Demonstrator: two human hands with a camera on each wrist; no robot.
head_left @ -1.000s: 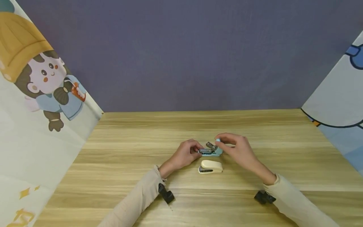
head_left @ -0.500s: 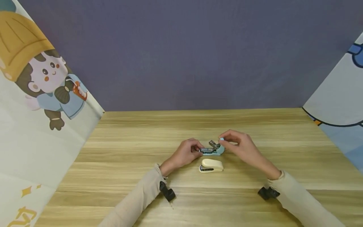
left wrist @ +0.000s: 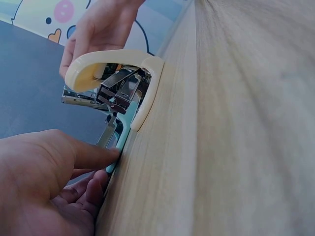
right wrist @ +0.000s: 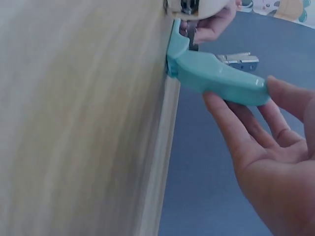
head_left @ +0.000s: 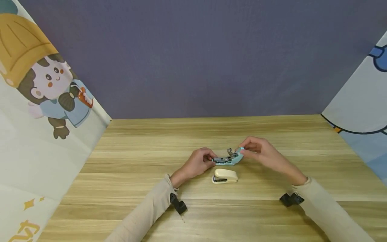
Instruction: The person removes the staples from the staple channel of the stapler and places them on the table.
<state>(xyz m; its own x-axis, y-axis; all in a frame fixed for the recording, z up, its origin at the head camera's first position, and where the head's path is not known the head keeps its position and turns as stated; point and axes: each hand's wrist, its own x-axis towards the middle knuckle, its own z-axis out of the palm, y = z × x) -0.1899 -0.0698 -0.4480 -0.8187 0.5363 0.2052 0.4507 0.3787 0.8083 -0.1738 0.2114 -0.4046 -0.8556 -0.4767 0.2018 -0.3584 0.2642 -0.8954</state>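
Note:
A light teal stapler (head_left: 238,158) lies on the table with its top cover swung far back. My left hand (head_left: 196,164) pinches the front end of its base. With thumb and fingers, my right hand (head_left: 262,154) holds the tip of the raised teal cover (right wrist: 216,78). Between base and cover, a metal piece (head_left: 230,152) sticks up at a slant. A cream stapler (head_left: 227,174) sits just nearer to me, touched by neither hand. In the left wrist view the cream stapler (left wrist: 113,56) hides part of the teal one.
The wooden table (head_left: 151,141) runs back to a dark grey-blue panel (head_left: 193,60). Side panels with cartoon prints stand left (head_left: 27,161) and right (head_left: 356,101). A black camera (head_left: 178,204) is strapped to the left wrist, another camera (head_left: 291,199) to the right.
My right hand has moved right and slightly away from me, swinging the teal cover wider. The metal piece has tipped more upright. The left hand stays on the base; the cream stapler has not moved.

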